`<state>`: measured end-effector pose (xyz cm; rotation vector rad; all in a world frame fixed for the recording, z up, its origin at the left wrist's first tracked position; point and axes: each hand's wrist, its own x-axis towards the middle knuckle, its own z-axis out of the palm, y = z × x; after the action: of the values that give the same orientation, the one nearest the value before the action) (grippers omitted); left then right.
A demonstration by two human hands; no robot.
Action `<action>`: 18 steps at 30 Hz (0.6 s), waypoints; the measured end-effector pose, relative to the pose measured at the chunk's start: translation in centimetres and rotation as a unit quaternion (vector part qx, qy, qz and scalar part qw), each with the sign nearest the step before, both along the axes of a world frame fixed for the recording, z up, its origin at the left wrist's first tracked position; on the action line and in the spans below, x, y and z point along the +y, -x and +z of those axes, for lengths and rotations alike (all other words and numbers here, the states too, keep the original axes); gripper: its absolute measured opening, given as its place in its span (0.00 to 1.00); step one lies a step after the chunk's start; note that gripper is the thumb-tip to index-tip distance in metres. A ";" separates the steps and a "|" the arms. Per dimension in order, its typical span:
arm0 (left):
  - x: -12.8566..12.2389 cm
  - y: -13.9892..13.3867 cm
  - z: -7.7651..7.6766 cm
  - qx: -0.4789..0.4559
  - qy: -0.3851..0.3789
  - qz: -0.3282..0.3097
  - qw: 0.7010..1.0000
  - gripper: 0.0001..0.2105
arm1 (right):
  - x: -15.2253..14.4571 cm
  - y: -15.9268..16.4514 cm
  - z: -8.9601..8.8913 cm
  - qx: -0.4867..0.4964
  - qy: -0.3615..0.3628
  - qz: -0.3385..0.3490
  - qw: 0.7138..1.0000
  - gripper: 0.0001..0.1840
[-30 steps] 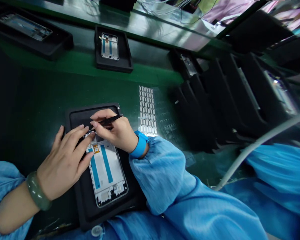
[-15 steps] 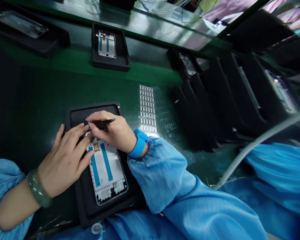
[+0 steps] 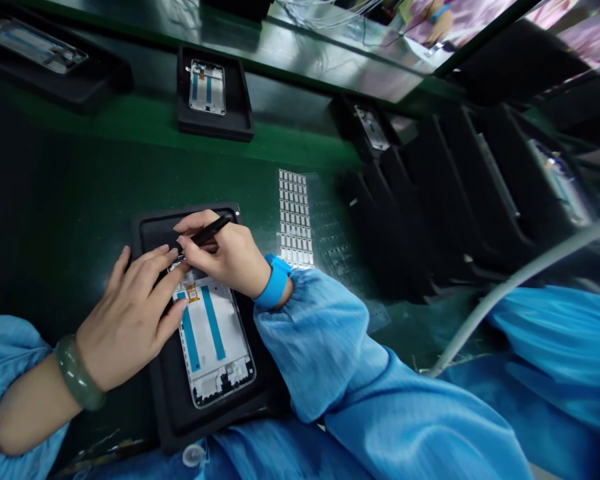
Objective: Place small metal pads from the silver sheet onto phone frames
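A phone frame (image 3: 215, 353), silvery with two blue strips and an orange flex cable (image 3: 193, 293), lies in a black foam tray (image 3: 167, 407). My left hand (image 3: 137, 313) rests flat over the frame's left upper side, fingers stretched out, the fingertips near its top end. In my right hand (image 3: 230, 257) is a black pen-like tool (image 3: 213, 230), gripped between thumb and fingers. Its lower end points at the frame's top edge, close to my left fingertips. The tip and the spot it meets are hidden by my fingers.
Right of the tray lies a sheet of small white stickers (image 3: 295, 217). Beyond, more phone frames sit in black trays (image 3: 240, 113). Several black trays (image 3: 420, 213) stand on edge at right, near a grey hose (image 3: 530, 273). Another person's hand (image 3: 439, 23) shows at the far top.
My right hand has shifted slightly up, and the tool has tilted so more of its shaft shows. The trays at the back have slid a little left. My left hand stays put.
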<state>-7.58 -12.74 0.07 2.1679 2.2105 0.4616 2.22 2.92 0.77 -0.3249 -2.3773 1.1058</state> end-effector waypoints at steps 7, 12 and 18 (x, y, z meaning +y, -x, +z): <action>0.0 0.1 0.3 0.013 -0.002 0.000 1.000 0.20 | 0.6 -0.3 -0.2 0.006 -0.004 -0.026 1.000 0.08; 0.0 0.2 0.1 0.015 -0.004 -0.003 1.000 0.20 | 0.7 -0.4 -0.1 0.012 0.006 -0.031 0.999 0.07; 0.0 0.3 0.1 0.028 -0.016 -0.010 0.999 0.20 | 0.5 -0.4 0.1 -0.026 -0.038 -0.008 0.999 0.10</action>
<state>-7.92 -12.75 0.16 2.2435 2.2213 0.4440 2.58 3.41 0.91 -0.3492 -2.4508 1.0071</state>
